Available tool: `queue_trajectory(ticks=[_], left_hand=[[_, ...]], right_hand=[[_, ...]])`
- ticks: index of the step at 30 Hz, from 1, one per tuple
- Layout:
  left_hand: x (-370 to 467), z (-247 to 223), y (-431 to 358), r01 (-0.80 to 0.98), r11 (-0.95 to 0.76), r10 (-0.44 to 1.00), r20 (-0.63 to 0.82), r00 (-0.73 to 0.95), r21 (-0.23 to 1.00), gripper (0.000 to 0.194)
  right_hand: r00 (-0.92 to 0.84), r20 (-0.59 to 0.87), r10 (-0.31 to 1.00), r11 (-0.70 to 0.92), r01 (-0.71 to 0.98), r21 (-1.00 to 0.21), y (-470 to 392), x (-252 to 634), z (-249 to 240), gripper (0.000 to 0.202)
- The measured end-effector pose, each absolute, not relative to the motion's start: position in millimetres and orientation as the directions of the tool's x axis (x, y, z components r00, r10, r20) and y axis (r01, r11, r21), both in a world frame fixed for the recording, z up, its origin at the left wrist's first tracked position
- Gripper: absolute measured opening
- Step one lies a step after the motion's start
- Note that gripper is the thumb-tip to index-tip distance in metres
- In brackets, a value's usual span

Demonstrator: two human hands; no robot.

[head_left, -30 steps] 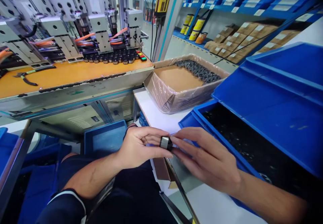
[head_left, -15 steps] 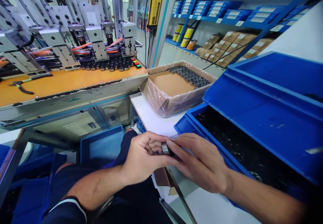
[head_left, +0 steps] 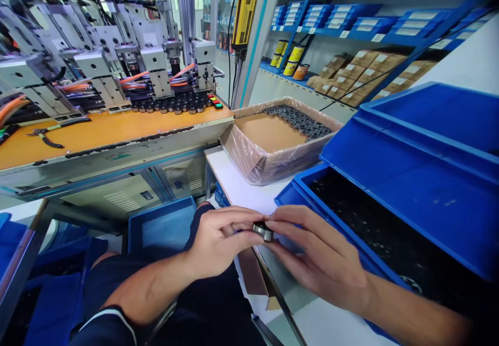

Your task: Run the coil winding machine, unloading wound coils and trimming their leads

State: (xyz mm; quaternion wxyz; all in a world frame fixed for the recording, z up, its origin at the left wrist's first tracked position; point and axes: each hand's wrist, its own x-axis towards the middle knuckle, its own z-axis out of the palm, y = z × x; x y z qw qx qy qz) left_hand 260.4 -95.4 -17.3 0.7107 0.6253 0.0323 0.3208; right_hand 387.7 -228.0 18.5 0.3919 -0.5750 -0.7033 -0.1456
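Between my two hands is a small round metal part [head_left: 264,231], with a shiny steel rim and a dark top face, held above my lap by the white table's edge. My left hand [head_left: 218,239] pinches it from the left between thumb and fingers. From the right, the fingertips of my right hand [head_left: 319,257] close on the same part. Its far side is hidden by fingers. To the right of my right hand stands a blue bin [head_left: 307,187] with small black parts inside.
A plastic-lined carton [head_left: 265,164] with rows of dark round parts sits on the white table [head_left: 244,182]. Pliers [head_left: 50,132] and several round parts [head_left: 177,105] lie on the orange machine bench [head_left: 128,132]. Another blue bin [head_left: 390,148] rests over the parts bin. A blue tray [head_left: 161,226] is below.
The round part has been tilted between my fingers, so its rim and dark top show more. My right fingers have spread slightly. The whole view has shifted a little.
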Motion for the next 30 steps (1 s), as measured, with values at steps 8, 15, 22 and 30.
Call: queue_trajectory(ticks=[8,15,22,30], left_hand=[[276.4,-30.8,-101.2,-0.252,0.649,0.302,0.061,0.952,0.718,0.046],[267.9,-31.7,-86.3,-0.435,-0.008,0.394,0.403,0.826,0.900,0.033],[267.0,-24.9,-79.3,-0.499,-0.435,0.360,0.653,0.666,0.749,0.025],[266.1,-30.5,-73.4,-0.344,-0.491,0.441,0.569,0.694,0.800,0.020]], right_hand=[[-0.004,0.733,0.680,0.286,0.923,-0.259,-222.1,389.8,20.9,0.030],[0.030,0.728,0.685,0.302,0.898,-0.320,-222.0,392.7,20.8,0.025],[0.047,0.705,0.708,0.306,0.879,-0.365,-224.0,386.0,17.0,0.012],[-0.015,0.707,0.707,0.297,0.914,-0.278,-214.2,400.4,0.5,0.017]])
